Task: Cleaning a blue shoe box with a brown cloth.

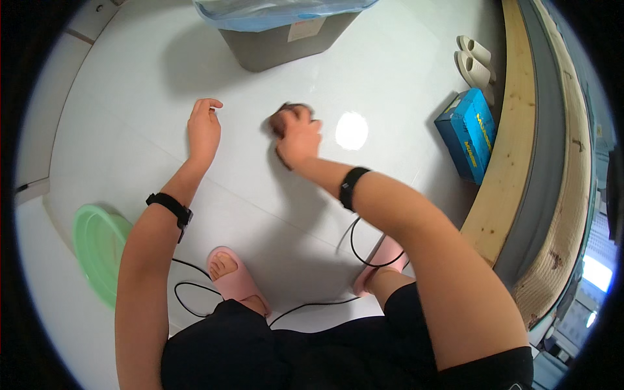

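- Two bare hands worked in the head view, over the middle of a pale, glossy floor (403, 84).
- Right hand (301, 135): fingers bent down over a dark cloth (281, 121), gripping it against the floor; blur hid the exact finger grip.
- Cloth: midway between the floor's left and right edges, bunched beneath the palm and fingers.
- Left hand (204, 129): loosely bent and half spread, to the left of the cloth and apart from it; whether it touched the floor, I could not tell.
- Bin (279, 49): grey, beyond both hands, with a blue liner (260, 21) over its rim.
- Box (469, 136): blue, at the floor's right edge, beside a wooden board (510, 149); pale slippers (473, 64) lay just beyond it.
- Basin (91, 250): green, near the floor's left edge, partly behind the left forearm.
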`<state>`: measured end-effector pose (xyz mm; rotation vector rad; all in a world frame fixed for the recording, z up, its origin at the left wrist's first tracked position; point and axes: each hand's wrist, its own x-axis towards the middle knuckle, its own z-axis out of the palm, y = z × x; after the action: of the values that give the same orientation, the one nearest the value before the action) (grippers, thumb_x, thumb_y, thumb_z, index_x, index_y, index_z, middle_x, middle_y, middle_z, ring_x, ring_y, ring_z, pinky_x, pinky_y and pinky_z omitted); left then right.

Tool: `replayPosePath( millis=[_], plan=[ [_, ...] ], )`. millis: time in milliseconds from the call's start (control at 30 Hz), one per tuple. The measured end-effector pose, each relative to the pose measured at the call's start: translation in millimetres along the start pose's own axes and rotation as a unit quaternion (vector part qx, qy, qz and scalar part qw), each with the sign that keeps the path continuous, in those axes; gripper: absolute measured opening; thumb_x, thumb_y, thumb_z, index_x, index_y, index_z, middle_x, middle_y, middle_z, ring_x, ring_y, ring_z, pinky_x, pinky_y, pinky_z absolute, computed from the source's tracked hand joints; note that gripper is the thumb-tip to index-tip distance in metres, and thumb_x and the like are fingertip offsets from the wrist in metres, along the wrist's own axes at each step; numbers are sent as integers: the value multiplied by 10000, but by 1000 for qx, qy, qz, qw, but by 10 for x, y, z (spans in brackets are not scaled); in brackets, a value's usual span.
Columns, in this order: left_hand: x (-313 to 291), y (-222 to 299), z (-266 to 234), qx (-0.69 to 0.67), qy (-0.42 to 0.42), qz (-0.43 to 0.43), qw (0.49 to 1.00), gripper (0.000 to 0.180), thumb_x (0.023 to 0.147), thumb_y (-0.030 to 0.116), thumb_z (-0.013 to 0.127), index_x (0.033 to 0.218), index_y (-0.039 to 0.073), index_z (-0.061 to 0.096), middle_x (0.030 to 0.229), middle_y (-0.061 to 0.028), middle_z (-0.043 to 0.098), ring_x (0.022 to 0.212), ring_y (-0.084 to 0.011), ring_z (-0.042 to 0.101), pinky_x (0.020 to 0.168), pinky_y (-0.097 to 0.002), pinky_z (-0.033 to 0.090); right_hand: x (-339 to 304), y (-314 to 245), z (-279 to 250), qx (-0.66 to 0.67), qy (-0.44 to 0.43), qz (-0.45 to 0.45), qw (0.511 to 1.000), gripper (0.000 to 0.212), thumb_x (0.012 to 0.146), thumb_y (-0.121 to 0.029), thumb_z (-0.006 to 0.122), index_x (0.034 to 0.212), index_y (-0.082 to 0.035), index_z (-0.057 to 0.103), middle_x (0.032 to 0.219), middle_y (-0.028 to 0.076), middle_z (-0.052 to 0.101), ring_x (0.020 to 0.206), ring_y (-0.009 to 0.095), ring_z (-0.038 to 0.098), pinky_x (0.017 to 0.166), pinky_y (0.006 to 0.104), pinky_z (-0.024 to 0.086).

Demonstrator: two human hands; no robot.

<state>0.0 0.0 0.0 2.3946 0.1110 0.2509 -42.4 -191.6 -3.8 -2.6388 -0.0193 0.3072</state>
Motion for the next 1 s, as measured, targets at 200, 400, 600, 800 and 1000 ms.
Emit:
replayPosePath(
  millis=[200, 400, 600, 800, 1000],
  plan=[
    [-62, -91, -150, 16, 27, -4, 1000, 184, 845, -53, 458, 918, 39, 600, 1006, -97, 609, 884, -291, 604, 782, -378, 482, -604, -175, 249, -75, -121, -301, 943, 207, 805, -149, 594, 1006, -191, 613, 1188, 47, 467, 1003, 358, 499, 767, 461, 513],
    [-60, 15, -278, -8, 35, 13, 999, 192, 843, -58, 455, 924, 38, 600, 999, -106, 612, 879, -296, 605, 771, -384, 478, -1433, 500, 59, -102, -300, -458, 831, 330, 735, -112, 694, 1060, -144, 646, 1328, 68, 411, 1088, 400, 491, 804, 502, 527],
    [93, 300, -353, -3, 7, 29, 1000, 217, 883, -45, 416, 1001, 27, 583, 1027, -107, 584, 932, -252, 591, 819, -331, 468, -1622, 1216, -349, -69, -621, -199, 755, 362, 733, -56, 648, 1092, -96, 624, 1127, 91, 557, 993, 291, 558, 763, 417, 519],
    [432, 976, -521, -40, 232, 230, 944, 267, 839, -5, 485, 1091, 45, 557, 1158, -109, 555, 1108, -298, 504, 950, -416, 400, -573, 1317, -1360, 256, -715, 184, 624, 316, 725, -53, 622, 1026, 35, 590, 836, 78, 615, 727, 147, 591, 586, 292, 494],
    [561, 1558, -678, 172, 208, 343, 900, 404, 855, 161, 620, 1230, 89, 485, 1254, -93, 504, 1209, -265, 437, 1058, -485, 283, 319, 484, -3099, 472, -362, -7, 803, 400, 860, -224, 651, 1140, 53, 581, 1049, 126, 653, 926, 172, 627, 820, 313, 532]
  ],
)
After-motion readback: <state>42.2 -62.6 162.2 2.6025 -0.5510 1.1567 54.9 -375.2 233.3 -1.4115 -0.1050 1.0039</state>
